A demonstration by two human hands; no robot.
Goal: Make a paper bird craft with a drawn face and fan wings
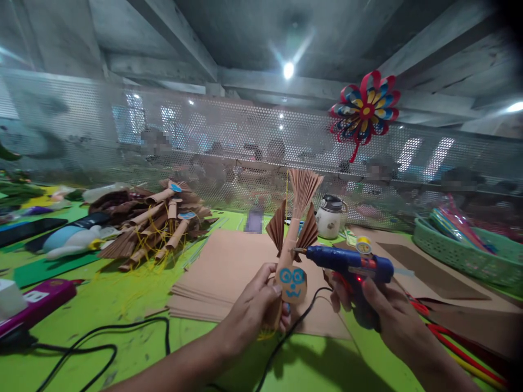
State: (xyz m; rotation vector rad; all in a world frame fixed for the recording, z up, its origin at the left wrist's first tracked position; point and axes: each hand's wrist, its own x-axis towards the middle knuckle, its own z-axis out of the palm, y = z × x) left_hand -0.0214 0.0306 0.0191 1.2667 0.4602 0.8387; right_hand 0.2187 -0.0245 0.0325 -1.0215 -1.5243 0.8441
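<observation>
My left hand (267, 299) is closed around the lower end of a brown paper figure (291, 234). The figure has a rolled tube body, pleated fan pieces at the top and sides, and a face drawn in blue on a rounded paper piece (292, 284). In my right hand (382, 310) is a blue glue gun (351, 264) with a small red light lit. Its nozzle points left, at the tube just above the face; whether it touches the paper I cannot tell. A clear glue stick pokes out of its rear.
Brown paper sheets (229, 261) lie stacked beneath my hands on the green table. Left of them is a heap of similar paper figures (171, 223) with yellow strings. A black cord (163, 321) crosses the front by a purple power strip (49, 305). A mug (329, 218) and green basket (453, 253) stand behind.
</observation>
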